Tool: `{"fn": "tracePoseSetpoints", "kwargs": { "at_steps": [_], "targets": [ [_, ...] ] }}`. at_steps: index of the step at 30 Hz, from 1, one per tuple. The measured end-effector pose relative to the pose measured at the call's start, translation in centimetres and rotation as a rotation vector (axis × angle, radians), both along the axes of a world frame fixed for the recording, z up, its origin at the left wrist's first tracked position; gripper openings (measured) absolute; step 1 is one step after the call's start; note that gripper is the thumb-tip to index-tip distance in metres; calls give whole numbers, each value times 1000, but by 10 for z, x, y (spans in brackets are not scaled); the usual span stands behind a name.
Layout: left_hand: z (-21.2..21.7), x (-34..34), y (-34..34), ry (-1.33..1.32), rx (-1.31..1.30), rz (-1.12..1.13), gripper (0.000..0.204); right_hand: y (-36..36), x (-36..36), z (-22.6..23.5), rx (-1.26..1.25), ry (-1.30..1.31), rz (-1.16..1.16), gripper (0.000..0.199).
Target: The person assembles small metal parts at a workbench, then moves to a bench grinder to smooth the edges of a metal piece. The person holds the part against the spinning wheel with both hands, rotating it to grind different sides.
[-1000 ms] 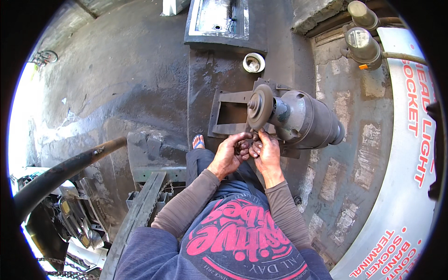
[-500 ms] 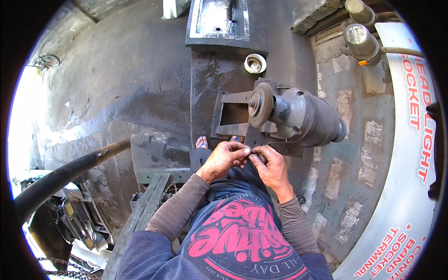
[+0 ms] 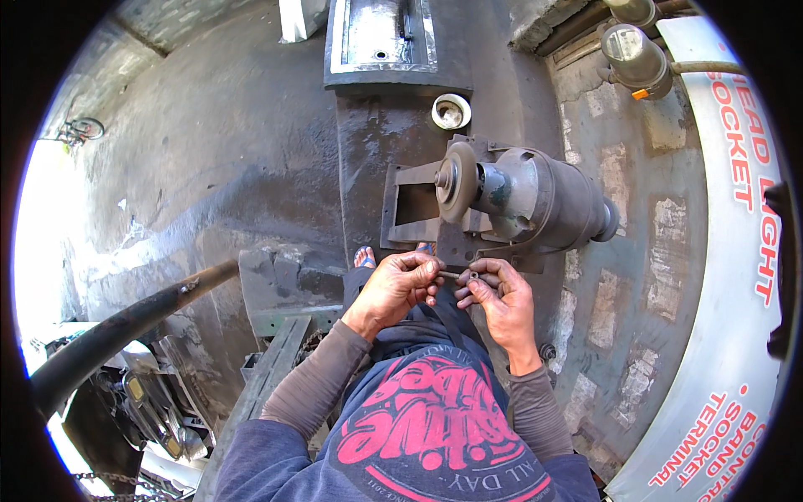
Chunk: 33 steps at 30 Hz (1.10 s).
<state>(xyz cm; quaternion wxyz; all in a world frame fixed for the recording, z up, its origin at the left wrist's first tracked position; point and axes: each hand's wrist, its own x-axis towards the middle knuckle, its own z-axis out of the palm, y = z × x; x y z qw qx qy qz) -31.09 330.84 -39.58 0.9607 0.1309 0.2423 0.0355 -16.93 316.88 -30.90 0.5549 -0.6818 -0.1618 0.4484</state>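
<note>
My left hand pinches a thin, short metal pin or bolt between thumb and fingertips, its free end toward my right hand. In my right hand, thumb and forefinger close on a small ring, perhaps a nut; it is too small to tell for sure. Both hands are close together in front of my waist. Just beyond them stands a grey motor grinder with a round wheel on its left end, touched by neither hand.
A metal frame carries the grinder. Behind it are a white tub and a metal basin. A dark pipe juts in from the left, near a metal beam. A printed banner hangs right.
My hands have drawn slightly apart, so the thin pin and the small ring now show between them. My right hand has turned and its fingers have opened out somewhat.
</note>
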Motion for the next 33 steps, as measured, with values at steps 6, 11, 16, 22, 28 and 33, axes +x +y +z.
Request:
{"fn": "tracePoseSetpoints", "kwargs": {
  "at_steps": [6,11,16,22,28,33],
  "targets": [
    [6,2,-4,-49,-17,24,21,5,-5,5,1,-156,11,20],
    [10,3,-4,-41,19,37,22,5,-8,5,52,-197,35,20],
    [15,4,-2,-13,107,35,23,4,-9,3,28,-240,30,16],
    [20,6,-2,-26,263,-4,27,-2,4,-2,-161,-392,201,29],
    [18,8,-6,-9,189,-6,28,3,1,-1,-12,-420,133,27],
    [15,9,-9,-5,258,-50,27,-3,5,5,-153,-424,310,38]
  ]
}}
